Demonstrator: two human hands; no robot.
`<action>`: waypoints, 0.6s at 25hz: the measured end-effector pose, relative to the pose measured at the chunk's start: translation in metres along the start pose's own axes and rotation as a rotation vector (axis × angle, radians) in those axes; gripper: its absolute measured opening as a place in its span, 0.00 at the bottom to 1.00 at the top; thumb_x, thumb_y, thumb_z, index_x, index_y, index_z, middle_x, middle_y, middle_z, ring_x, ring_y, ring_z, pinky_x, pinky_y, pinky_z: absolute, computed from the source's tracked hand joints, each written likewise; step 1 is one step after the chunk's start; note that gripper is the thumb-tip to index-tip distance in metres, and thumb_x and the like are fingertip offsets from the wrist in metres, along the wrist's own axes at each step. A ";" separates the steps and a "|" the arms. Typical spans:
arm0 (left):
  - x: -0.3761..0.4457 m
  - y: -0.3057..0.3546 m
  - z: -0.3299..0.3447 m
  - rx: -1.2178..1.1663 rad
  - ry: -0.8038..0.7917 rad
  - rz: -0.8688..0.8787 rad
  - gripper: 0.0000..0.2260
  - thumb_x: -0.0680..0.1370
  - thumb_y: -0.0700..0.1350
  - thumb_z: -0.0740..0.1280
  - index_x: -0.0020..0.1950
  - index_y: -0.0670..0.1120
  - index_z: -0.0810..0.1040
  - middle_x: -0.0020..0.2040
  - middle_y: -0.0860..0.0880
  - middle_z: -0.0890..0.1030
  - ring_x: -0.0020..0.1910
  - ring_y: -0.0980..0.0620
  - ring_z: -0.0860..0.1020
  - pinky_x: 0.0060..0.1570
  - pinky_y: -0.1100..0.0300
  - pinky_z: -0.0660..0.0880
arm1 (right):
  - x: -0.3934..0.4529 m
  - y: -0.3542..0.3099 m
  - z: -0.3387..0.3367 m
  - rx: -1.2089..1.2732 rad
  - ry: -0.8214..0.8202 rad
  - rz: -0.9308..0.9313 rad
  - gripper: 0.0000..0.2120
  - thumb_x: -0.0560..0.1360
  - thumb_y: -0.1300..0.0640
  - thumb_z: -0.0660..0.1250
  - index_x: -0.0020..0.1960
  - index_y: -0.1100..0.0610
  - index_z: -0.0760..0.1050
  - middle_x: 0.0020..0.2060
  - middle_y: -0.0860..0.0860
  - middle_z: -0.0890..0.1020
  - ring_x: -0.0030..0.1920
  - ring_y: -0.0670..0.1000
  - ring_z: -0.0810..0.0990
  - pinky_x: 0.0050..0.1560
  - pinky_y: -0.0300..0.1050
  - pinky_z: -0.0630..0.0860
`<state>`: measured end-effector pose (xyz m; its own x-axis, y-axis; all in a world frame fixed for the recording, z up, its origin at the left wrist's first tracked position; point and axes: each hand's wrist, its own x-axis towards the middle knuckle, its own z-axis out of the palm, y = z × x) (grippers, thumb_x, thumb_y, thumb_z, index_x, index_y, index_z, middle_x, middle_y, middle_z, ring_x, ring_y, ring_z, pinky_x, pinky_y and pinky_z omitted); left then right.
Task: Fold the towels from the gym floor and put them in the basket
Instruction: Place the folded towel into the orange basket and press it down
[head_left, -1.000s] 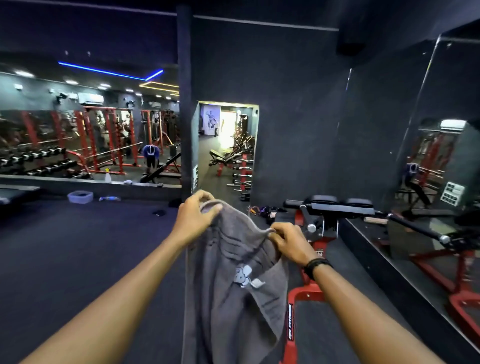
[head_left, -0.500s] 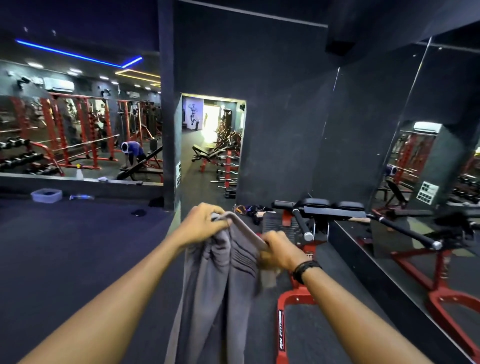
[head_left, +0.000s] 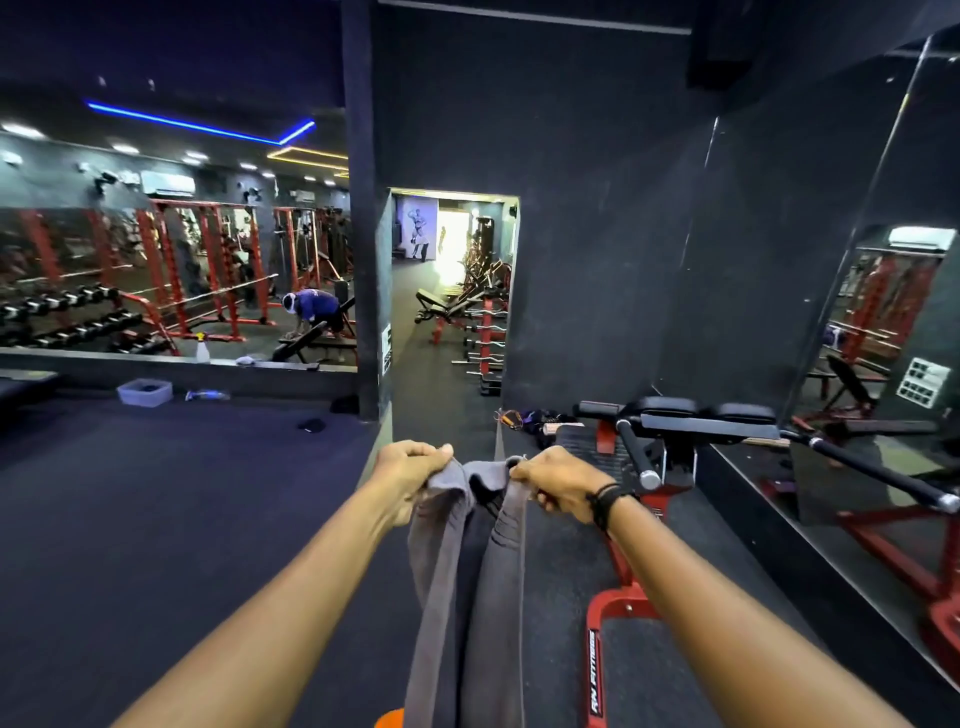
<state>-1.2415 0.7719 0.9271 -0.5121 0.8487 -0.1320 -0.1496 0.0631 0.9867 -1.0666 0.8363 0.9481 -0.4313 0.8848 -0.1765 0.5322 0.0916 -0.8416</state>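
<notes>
Fingers (head_left: 434, 457) of both hands grip the grey towel (head_left: 467, 561), hanging doubled in two folds.

A dim gym interior; matte black walls and dark floor swallow most light. The brightest spot is a blown-out white glare in the narrow doorway (head_left: 453, 244) at centre. A thin blue LED ceiling strip (head_left: 197, 123) and small white spotlights glow at upper left, seen in the large wall mirror (head_left: 171, 249). The bare forearms in the foreground are evenly lit and sharp. Wide-angle distortion bends the lines at the edges, and distant detail looks soft and grainy.
</notes>
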 end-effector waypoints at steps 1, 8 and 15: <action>-0.001 -0.004 0.003 0.050 0.020 0.014 0.13 0.76 0.40 0.69 0.32 0.44 0.73 0.28 0.47 0.76 0.24 0.55 0.75 0.23 0.64 0.76 | 0.002 -0.003 0.002 0.070 -0.041 0.053 0.15 0.77 0.61 0.61 0.31 0.57 0.67 0.21 0.52 0.71 0.21 0.47 0.64 0.19 0.33 0.59; -0.019 -0.015 0.026 0.413 0.094 0.211 0.07 0.71 0.47 0.74 0.35 0.48 0.80 0.36 0.46 0.83 0.38 0.47 0.82 0.39 0.48 0.81 | 0.007 -0.016 0.017 0.128 -0.220 0.191 0.12 0.77 0.60 0.58 0.36 0.61 0.72 0.22 0.53 0.78 0.19 0.46 0.67 0.22 0.32 0.65; -0.038 -0.010 0.024 0.653 -0.121 0.350 0.08 0.68 0.52 0.77 0.41 0.49 0.83 0.32 0.52 0.84 0.32 0.61 0.79 0.36 0.64 0.75 | 0.009 -0.009 0.012 0.241 -0.290 0.225 0.11 0.78 0.62 0.57 0.39 0.61 0.74 0.27 0.54 0.79 0.22 0.46 0.73 0.24 0.35 0.72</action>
<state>-1.2006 0.7520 0.9246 -0.3350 0.9260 0.1740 0.5564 0.0454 0.8297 -1.0837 0.8379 0.9482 -0.5289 0.7023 -0.4764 0.4664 -0.2284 -0.8546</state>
